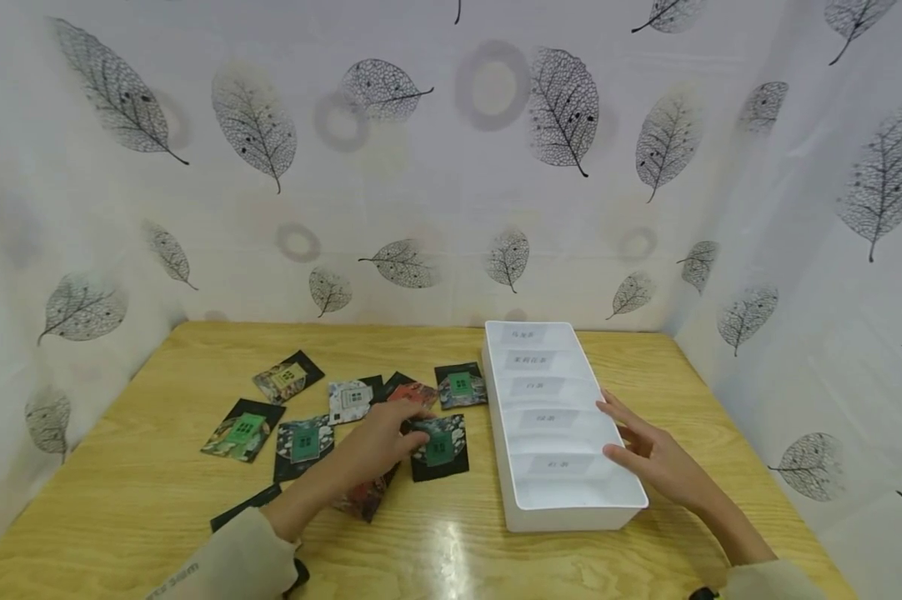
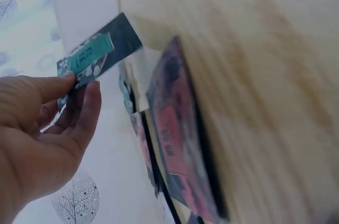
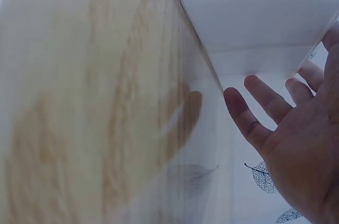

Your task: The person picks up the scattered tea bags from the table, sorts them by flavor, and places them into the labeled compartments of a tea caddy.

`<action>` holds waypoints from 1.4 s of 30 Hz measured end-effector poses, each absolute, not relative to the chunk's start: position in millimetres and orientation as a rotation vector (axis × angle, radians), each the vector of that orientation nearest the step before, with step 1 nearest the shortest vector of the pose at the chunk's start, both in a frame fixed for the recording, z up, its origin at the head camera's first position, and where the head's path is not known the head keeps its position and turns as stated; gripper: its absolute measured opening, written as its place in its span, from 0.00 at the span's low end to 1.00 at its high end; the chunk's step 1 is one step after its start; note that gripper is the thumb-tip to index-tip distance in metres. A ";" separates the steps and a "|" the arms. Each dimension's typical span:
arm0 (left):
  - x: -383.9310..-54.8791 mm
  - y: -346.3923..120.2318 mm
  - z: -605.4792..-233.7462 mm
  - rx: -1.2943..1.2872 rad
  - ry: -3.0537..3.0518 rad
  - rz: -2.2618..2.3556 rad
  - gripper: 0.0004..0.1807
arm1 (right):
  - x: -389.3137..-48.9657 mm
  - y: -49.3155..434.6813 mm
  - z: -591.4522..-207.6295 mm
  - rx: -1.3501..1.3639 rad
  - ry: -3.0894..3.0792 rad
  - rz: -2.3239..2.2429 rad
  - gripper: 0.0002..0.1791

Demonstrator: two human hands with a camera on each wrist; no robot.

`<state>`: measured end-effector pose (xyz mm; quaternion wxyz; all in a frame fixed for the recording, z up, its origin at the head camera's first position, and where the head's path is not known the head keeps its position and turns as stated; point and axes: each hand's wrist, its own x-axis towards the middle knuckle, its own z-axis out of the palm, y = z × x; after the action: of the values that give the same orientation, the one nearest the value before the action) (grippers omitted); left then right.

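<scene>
In the head view my left hand (image 1: 379, 439) pinches a dark, patterned sachet with a green label (image 1: 442, 450), left of the white box. The left wrist view shows thumb and fingers on one edge of this green-labelled sachet (image 2: 93, 53), which stands tilted above the table. My right hand (image 1: 657, 457) is at the right side of a long white divided box (image 1: 566, 520), its fingers fairly straight. From the right wrist, the fingertips (image 3: 233, 97) appear right by the box's outer wall. A red sachet (image 1: 366, 495) lies partly hidden beneath my left forearm.
Around my left arm lie several more sachets, among them a green-labelled one (image 1: 244, 430), a yellow-labelled one (image 1: 289, 376), a white one (image 1: 350, 400) and another green one (image 1: 460, 385) close to the box. Labelled dividers split the box. A leaf-print curtain (image 1: 451, 192) surrounds the wooden table (image 1: 451, 558).
</scene>
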<state>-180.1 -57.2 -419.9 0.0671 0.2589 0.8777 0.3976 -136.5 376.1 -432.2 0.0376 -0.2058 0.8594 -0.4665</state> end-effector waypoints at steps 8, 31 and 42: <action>-184.7 -55.9 -397.1 0.603 2.554 1.459 0.18 | -136.8 376.1 -431.1 -0.606 2.641 -1.434 0.36; -216.6 -12.6 -372.0 0.770 2.739 1.713 0.13 | -135.8 376.7 -435.1 -0.617 2.629 -1.463 0.35; -225.4 30.0 -365.2 1.367 3.115 1.528 0.09 | -134.3 374.9 -433.7 -0.587 2.618 -1.472 0.35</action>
<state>-225.4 30.0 -365.2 -0.2899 0.3509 0.7994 0.3921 -134.3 374.9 -433.7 0.0403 -0.1916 0.8548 -0.4807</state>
